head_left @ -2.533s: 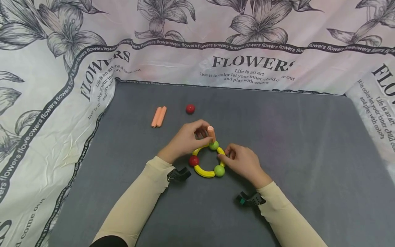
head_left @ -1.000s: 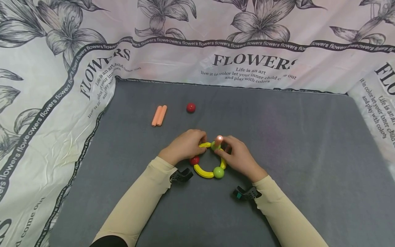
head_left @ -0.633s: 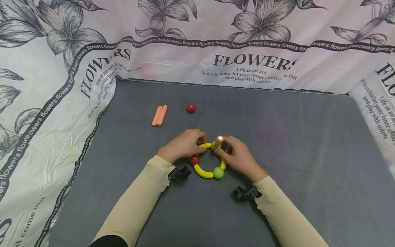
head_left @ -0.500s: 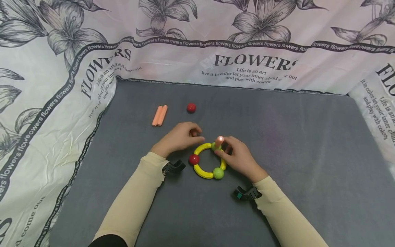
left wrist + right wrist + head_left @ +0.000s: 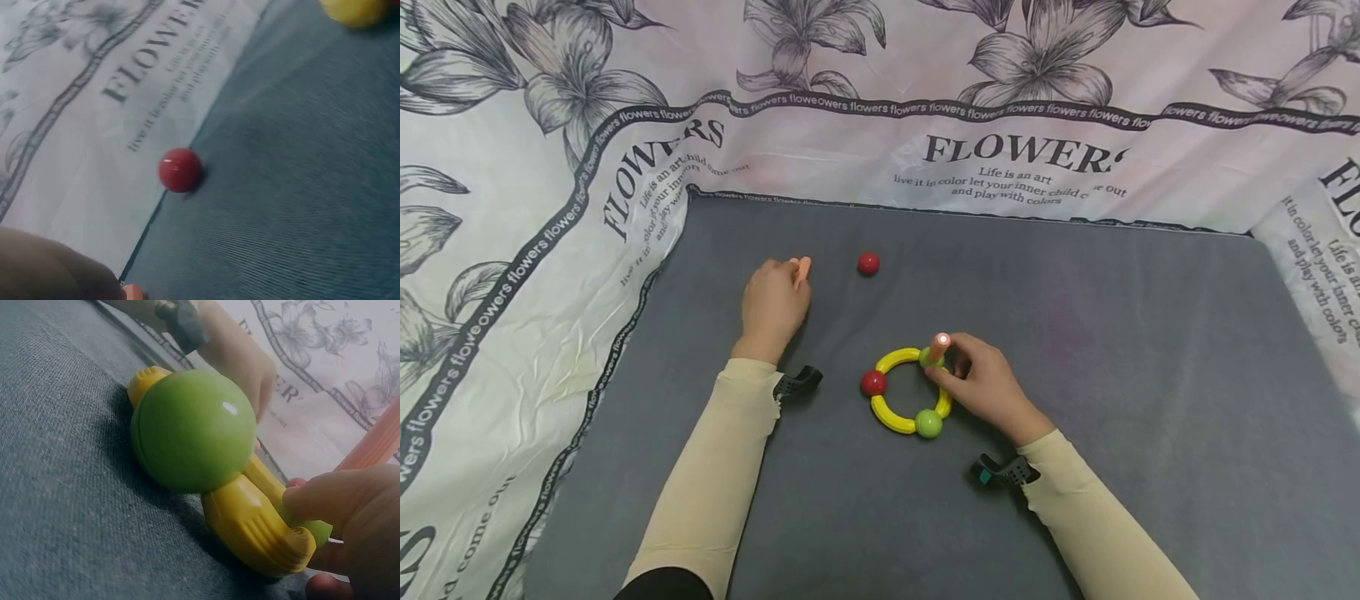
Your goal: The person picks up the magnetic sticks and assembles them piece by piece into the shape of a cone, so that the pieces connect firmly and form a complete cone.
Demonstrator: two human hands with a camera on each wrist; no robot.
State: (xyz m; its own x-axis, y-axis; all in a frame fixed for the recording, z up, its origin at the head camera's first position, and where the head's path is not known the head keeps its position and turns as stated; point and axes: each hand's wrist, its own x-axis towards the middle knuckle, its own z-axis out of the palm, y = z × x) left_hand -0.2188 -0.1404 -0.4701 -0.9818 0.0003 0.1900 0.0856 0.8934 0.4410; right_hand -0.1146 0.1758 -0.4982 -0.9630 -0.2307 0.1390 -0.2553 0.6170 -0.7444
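Cloth (image 5: 820, 154) reads "FLOWER"; right hand (image 5: 988, 385) pinches green ball (image 5: 928, 359); left hand (image 5: 773, 307) partly covers orange stick (image 5: 804, 268), fingers' hold unclear.

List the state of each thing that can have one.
Ring: on grey table, partly hidden by the right hand.
Raised orange rod: standing on the ring's far green ball.
Orange piece: mostly hidden by the left hand; lifted or not, unclear.
Loose red ball: resting apart from the ring.
Left hand: grip unclear.
Right hand: fingers around far green ball.
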